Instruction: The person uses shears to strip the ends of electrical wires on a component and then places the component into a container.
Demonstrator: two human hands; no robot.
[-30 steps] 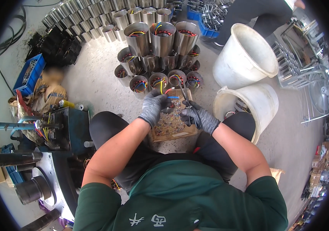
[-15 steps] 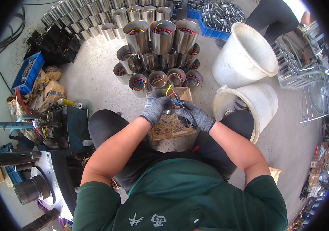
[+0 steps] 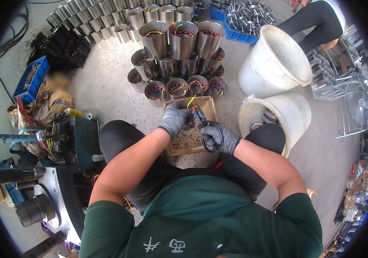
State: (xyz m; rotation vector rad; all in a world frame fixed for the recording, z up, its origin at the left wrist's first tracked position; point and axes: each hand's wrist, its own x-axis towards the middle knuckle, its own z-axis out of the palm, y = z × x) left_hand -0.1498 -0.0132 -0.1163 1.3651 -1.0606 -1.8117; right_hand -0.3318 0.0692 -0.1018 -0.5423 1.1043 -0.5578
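Note:
Both my hands wear grey gloves and meet above a shallow cardboard box (image 3: 211, 111) on the floor between my knees. My left hand (image 3: 176, 120) is closed around a small wound part (image 3: 191, 124), mostly hidden by the fingers. Yellow, red and blue wires (image 3: 191, 102) stick up from it. In my right hand (image 3: 220, 136) is a pair of dark-handled scissors (image 3: 203, 122), fingers wrapped round the handle loops, blades pointing at the wires. Whether the blades touch a wire is too small to tell. Small coloured scraps (image 3: 186, 144) cover the box bottom.
Stacked steel cylinders (image 3: 183, 45) with red-tied windings stand ahead. Two white buckets (image 3: 274, 64) are at right, one tipped over with parts inside. Blue crates (image 3: 240, 36) hold metal shafts. Machinery (image 3: 55, 189) stands close at left. Another person (image 3: 317, 21) bends at far right.
My right hand has drawn slightly back and down with the scissors, away from the wires. My left hand stays nearly in place. The other person has moved further into view, bending.

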